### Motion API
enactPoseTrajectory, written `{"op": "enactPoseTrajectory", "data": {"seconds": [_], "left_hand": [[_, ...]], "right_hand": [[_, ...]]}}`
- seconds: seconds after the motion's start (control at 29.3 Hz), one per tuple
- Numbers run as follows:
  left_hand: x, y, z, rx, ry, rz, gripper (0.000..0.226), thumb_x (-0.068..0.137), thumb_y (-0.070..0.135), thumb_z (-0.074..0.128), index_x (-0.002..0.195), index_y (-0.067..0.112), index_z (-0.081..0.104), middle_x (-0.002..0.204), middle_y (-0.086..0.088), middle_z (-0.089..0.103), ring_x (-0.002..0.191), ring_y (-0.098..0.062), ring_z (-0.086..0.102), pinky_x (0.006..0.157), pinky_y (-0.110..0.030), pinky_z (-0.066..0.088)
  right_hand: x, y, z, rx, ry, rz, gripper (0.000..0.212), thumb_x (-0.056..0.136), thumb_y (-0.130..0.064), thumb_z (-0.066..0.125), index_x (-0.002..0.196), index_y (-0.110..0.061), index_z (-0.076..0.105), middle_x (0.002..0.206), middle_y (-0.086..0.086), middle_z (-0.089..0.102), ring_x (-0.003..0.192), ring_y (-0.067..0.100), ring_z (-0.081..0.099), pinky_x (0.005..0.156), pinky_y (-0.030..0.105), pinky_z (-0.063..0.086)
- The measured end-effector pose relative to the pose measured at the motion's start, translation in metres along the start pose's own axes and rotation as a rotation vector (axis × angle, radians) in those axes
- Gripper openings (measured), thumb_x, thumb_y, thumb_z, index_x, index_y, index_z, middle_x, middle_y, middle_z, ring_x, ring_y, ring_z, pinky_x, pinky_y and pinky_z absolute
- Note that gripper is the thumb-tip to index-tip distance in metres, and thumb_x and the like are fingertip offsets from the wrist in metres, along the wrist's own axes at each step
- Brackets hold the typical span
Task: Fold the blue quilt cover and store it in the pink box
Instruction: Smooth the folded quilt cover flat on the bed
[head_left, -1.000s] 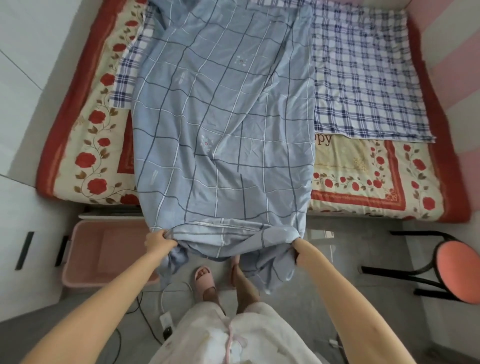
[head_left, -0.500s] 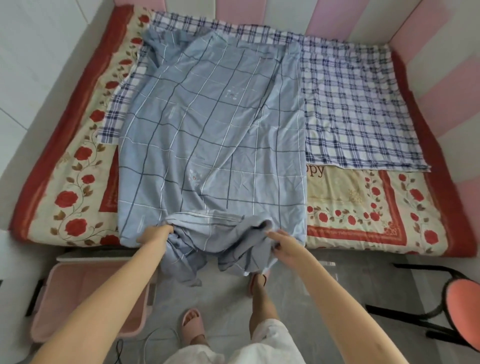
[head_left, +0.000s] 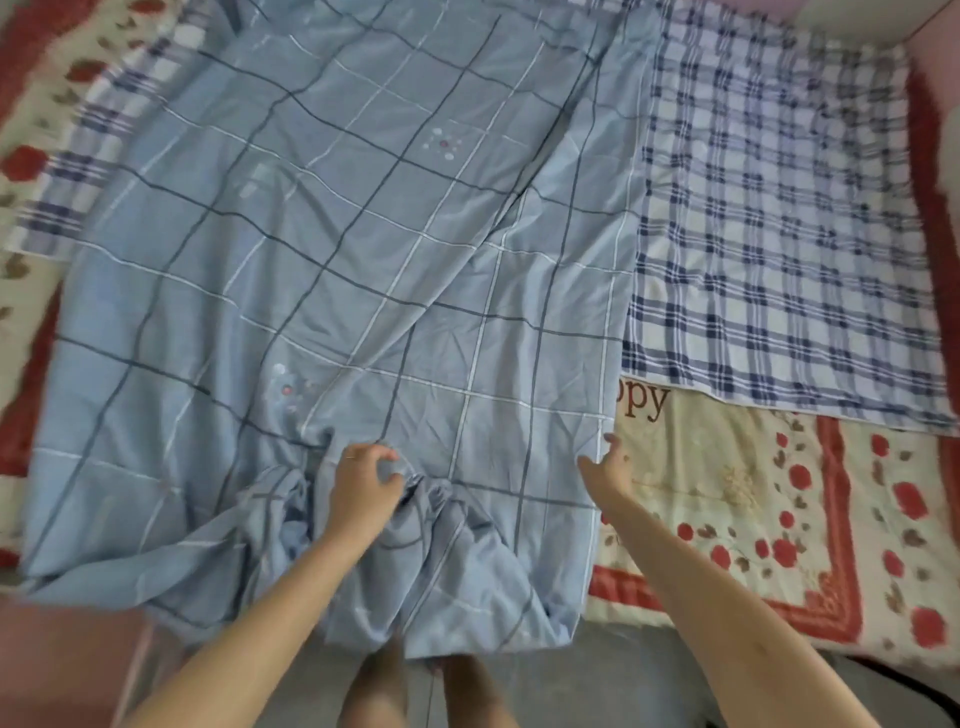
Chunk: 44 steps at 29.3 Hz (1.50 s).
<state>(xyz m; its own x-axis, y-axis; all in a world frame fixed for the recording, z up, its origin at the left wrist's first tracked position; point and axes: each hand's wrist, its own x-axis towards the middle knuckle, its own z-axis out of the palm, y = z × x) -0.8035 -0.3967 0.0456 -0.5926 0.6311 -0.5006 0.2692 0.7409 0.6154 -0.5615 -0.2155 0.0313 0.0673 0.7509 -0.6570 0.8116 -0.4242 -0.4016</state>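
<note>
Pink and blurred at lower left, the pink box (head_left: 67, 665) waits. The blue quilt cover (head_left: 337, 286) lies ahead on the bed (head_left: 753, 493), long axis running away from the person. The left hand (head_left: 363, 486) seems to pinch its bunched near hem. The right hand (head_left: 608, 467), fingers spread at the cover's right edge, has let go since half a second ago.

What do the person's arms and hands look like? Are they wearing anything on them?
Both arms are bare, with no sleeves, watch or bracelet showing. The left hand seems to have a thin, pale ring on one finger, though the picture is blurry there. The right hand shows no ring and no glove.
</note>
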Motion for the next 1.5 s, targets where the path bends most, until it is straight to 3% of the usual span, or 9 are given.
{"op": "enactPoseTrajectory", "data": {"seconds": [0.17,0.34,0.48,0.62,0.82,1.09,1.2,1.37,1.5], "left_hand": [[0.091,0.03,0.09,0.323,-0.145,0.195,0.047,0.083,0.017,0.063,0.129,0.017,0.053,0.152,-0.014,0.024,0.14,-0.027,0.027,0.106,-0.038,0.03],[0.18,0.037,0.159,0.6,-0.162,0.244,0.078,0.09,0.042,0.055,0.151,0.03,0.007,0.157,-0.005,-0.019,0.145,-0.025,-0.014,0.114,-0.052,0.004],[0.211,0.029,0.185,0.696,-0.079,0.373,0.078,0.093,0.049,0.044,0.151,0.032,-0.004,0.158,-0.002,-0.02,0.145,-0.023,-0.018,0.111,-0.06,-0.001],[0.233,0.025,0.208,0.668,0.001,0.48,0.068,0.087,0.049,0.041,0.148,0.031,0.018,0.159,-0.006,0.012,0.146,-0.028,0.008,0.102,-0.071,0.014],[0.248,0.059,0.213,0.618,-0.001,0.389,0.069,0.093,0.049,0.034,0.152,0.031,0.004,0.159,-0.003,-0.012,0.146,-0.025,-0.012,0.107,-0.067,-0.001],[0.253,0.087,0.217,0.68,-0.142,0.214,0.089,0.09,0.065,0.034,0.143,0.031,-0.029,0.143,0.004,-0.046,0.139,-0.026,-0.032,0.105,-0.068,-0.008],[0.254,0.091,0.215,0.622,-0.121,0.164,0.099,0.084,0.067,0.044,0.144,0.032,-0.028,0.146,0.005,-0.043,0.14,-0.022,-0.031,0.106,-0.068,-0.006],[0.267,0.106,0.207,0.562,-0.179,0.028,0.131,0.063,0.075,0.064,0.14,0.033,-0.033,0.147,0.002,-0.043,0.139,-0.022,-0.033,0.105,-0.07,-0.003],[0.272,0.106,0.199,0.72,-0.378,-0.039,0.147,0.051,0.081,0.065,0.126,0.03,-0.05,0.13,-0.001,-0.06,0.127,-0.025,-0.048,0.102,-0.072,-0.007]], "right_hand": [[0.134,-0.026,0.014,-0.596,0.079,-0.372,0.063,0.09,-0.013,0.049,0.145,-0.026,0.023,0.144,0.018,0.024,0.126,0.036,0.035,0.099,0.047,0.04],[0.247,-0.069,0.03,-0.238,0.304,-0.183,0.056,0.092,-0.031,0.047,0.143,-0.035,0.024,0.147,0.013,0.023,0.132,0.034,0.029,0.105,0.05,0.028],[0.295,-0.089,0.018,-0.143,0.492,-0.141,0.067,0.094,-0.041,0.049,0.15,-0.031,0.014,0.149,0.018,0.03,0.136,0.035,0.027,0.111,0.047,0.017],[0.334,-0.089,0.001,0.039,0.406,-0.298,0.053,0.097,-0.017,0.042,0.144,-0.037,0.028,0.128,0.009,0.052,0.102,0.03,0.056,0.083,0.041,0.048],[0.352,-0.064,-0.037,-0.156,0.439,-0.387,0.052,0.096,-0.01,0.031,0.137,-0.036,0.048,0.129,0.009,0.057,0.106,0.033,0.057,0.076,0.036,0.049],[0.357,-0.053,-0.047,0.386,0.394,-0.152,0.039,0.096,-0.012,0.04,0.122,-0.028,0.064,0.123,-0.002,0.062,0.1,0.021,0.059,0.076,0.02,0.04],[0.357,-0.065,-0.044,0.226,0.423,-0.086,0.039,0.092,-0.008,0.039,0.123,-0.025,0.055,0.103,0.005,0.059,0.086,0.025,0.057,0.071,0.033,0.047],[0.367,-0.102,-0.052,0.302,0.423,-0.062,0.065,0.089,-0.033,0.061,0.142,-0.016,0.026,0.143,0.011,0.04,0.124,0.034,0.047,0.1,0.045,0.04],[0.384,-0.127,-0.063,0.474,0.263,-0.042,0.073,0.088,-0.021,0.065,0.145,-0.016,0.02,0.137,0.011,0.044,0.122,0.032,0.048,0.101,0.038,0.039]]}}
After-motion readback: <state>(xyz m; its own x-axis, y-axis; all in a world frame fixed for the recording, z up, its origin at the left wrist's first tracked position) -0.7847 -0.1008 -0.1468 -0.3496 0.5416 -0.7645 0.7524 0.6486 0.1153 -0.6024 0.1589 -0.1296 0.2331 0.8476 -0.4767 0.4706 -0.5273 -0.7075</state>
